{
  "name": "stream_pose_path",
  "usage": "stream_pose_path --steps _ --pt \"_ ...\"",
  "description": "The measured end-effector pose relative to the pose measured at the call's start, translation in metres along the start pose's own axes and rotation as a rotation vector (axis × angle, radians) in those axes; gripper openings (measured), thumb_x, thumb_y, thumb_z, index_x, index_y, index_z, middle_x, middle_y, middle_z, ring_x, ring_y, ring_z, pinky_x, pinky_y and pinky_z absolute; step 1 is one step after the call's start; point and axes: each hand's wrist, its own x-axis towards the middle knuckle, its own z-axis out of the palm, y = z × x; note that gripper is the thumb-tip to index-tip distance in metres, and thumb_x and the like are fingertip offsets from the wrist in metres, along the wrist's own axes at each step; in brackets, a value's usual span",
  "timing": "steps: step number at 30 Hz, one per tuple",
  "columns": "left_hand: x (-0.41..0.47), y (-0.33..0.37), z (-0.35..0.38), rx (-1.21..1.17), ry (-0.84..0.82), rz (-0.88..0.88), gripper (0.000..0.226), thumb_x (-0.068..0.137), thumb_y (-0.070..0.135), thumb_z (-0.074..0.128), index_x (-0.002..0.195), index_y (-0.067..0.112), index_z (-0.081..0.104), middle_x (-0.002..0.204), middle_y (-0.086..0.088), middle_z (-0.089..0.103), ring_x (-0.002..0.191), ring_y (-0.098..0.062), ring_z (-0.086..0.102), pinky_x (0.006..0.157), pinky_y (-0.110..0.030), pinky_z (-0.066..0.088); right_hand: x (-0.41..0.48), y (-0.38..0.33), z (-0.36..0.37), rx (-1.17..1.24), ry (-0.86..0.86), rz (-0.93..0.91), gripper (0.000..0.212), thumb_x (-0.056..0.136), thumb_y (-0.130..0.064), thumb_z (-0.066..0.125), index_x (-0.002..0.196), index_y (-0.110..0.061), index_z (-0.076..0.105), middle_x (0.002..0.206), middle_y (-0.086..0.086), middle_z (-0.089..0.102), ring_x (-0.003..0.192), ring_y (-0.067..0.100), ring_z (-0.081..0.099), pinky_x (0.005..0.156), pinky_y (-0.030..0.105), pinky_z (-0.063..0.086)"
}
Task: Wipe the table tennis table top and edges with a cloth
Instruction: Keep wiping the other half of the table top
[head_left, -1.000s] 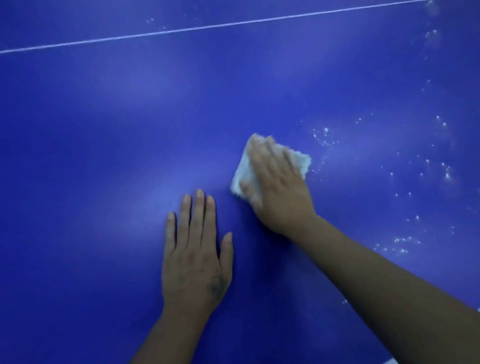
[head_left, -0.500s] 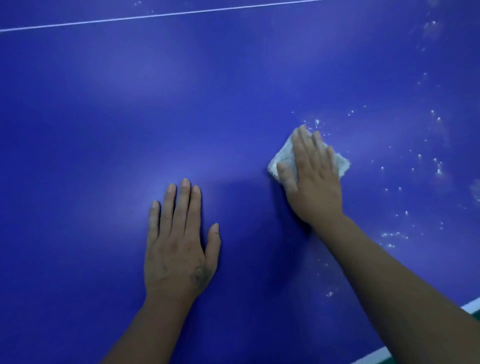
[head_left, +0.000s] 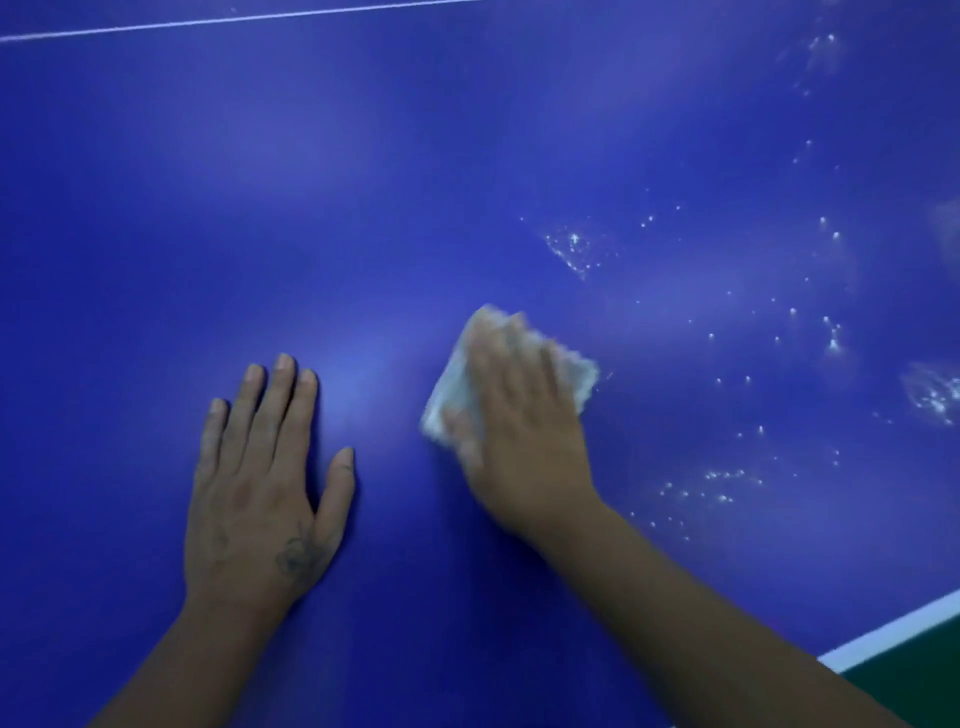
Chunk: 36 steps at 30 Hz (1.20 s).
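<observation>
The blue table tennis table top (head_left: 363, 182) fills the view. My right hand (head_left: 519, 436) presses flat on a folded white cloth (head_left: 452, 389) in the middle of the table; the hand is blurred and covers most of the cloth. My left hand (head_left: 260, 478) lies flat on the table to the left of the cloth, fingers together, holding nothing. White droplets or specks (head_left: 571, 249) dot the surface to the right of the cloth.
A thin white line (head_left: 208, 21) crosses the table at the top. The table's white edge stripe (head_left: 893, 634) shows at the lower right, with dark green floor (head_left: 924, 686) beyond it. More specks (head_left: 935, 395) lie near the right border.
My right hand slid the cloth to the right over a speckled patch, then back left toward my left hand. The left hand stayed flat on the table.
</observation>
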Motion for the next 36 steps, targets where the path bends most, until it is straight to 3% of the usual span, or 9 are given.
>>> stream_pose_path --steps 2,4,9,15,17,21,27,32,36 --pt "0.0 0.0 0.0 0.008 -0.006 0.004 0.075 0.108 0.047 0.043 0.171 0.009 0.028 0.18 -0.008 0.023 0.169 -0.027 0.015 0.135 -0.058 0.016 -0.034 -0.003 0.001 0.011 -0.034 -0.269 0.066 0.113 -0.043 0.048 0.166 -0.008 0.035 0.177 0.006 0.026 0.166 0.029 0.019 0.131 0.058 0.023" --pt "0.0 0.001 0.0 0.012 -0.009 0.001 0.075 0.108 0.047 0.042 0.171 0.009 0.028 0.18 -0.007 0.022 0.169 -0.027 0.015 0.135 -0.058 0.016 -0.036 0.022 -0.005 -0.018 -0.023 -0.344 0.065 0.112 -0.046 0.051 0.165 -0.01 0.038 0.176 0.004 0.03 0.165 0.026 0.022 0.13 0.056 0.026" --pt "0.0 0.001 0.0 0.002 -0.022 -0.01 0.074 0.109 0.049 0.04 0.171 0.01 0.029 0.181 -0.005 0.021 0.169 -0.025 0.013 0.136 -0.056 0.014 -0.022 0.044 -0.011 -0.035 0.048 0.147 0.068 0.112 -0.042 0.045 0.169 -0.008 0.029 0.179 0.005 0.02 0.167 0.027 0.011 0.133 0.057 0.015" --pt "0.002 0.002 -0.001 -0.006 -0.018 -0.004 0.073 0.109 0.049 0.04 0.17 0.01 0.031 0.18 -0.007 0.023 0.169 -0.026 0.013 0.137 -0.054 0.011 -0.098 0.028 -0.006 0.024 -0.089 -0.4 0.07 0.112 -0.05 0.049 0.168 -0.012 0.032 0.178 0.002 0.022 0.166 0.027 0.019 0.131 0.056 0.025" --pt "0.002 0.001 0.0 0.002 -0.027 -0.005 0.073 0.109 0.049 0.039 0.171 0.011 0.029 0.181 -0.006 0.021 0.169 -0.025 0.011 0.137 -0.054 0.01 -0.082 0.052 -0.014 0.008 -0.01 -0.28 0.066 0.111 -0.046 0.055 0.165 -0.011 0.039 0.175 0.004 0.031 0.164 0.027 0.025 0.129 0.058 0.029" --pt "0.002 0.002 -0.002 -0.007 -0.025 -0.001 0.074 0.11 0.049 0.039 0.171 0.01 0.028 0.181 -0.006 0.02 0.169 -0.025 0.011 0.137 -0.055 0.011 -0.064 0.062 -0.018 -0.014 0.027 0.124 0.069 0.113 -0.044 0.046 0.17 -0.01 0.026 0.179 0.004 0.019 0.167 0.028 0.011 0.132 0.06 0.018" --pt "0.003 0.007 -0.006 0.001 -0.038 -0.019 0.073 0.11 0.048 0.039 0.171 0.01 0.027 0.181 -0.006 0.02 0.169 -0.024 0.01 0.136 -0.056 0.012 -0.139 0.036 -0.011 0.037 -0.124 -0.395 0.071 0.112 -0.051 0.048 0.169 -0.014 0.029 0.179 0.002 0.019 0.166 0.027 0.017 0.133 0.055 0.02" --pt "0.005 0.02 -0.009 -0.01 -0.044 -0.078 0.071 0.111 0.046 0.037 0.168 0.005 0.03 0.18 -0.011 0.022 0.169 -0.027 0.01 0.136 -0.058 0.009 -0.117 0.064 -0.022 0.017 -0.011 0.017 0.07 0.113 -0.045 0.045 0.17 -0.01 0.026 0.18 0.006 0.017 0.167 0.03 0.014 0.131 0.061 0.022" --pt "0.037 0.089 -0.004 -0.109 0.036 -0.082 0.066 0.111 0.041 0.044 0.164 0.002 0.038 0.177 -0.017 0.027 0.168 -0.035 0.015 0.136 -0.057 0.007 -0.174 0.041 -0.015 0.058 -0.16 -0.356 0.072 0.112 -0.048 0.048 0.17 -0.011 0.027 0.179 0.006 0.018 0.166 0.031 0.017 0.131 0.058 0.022"
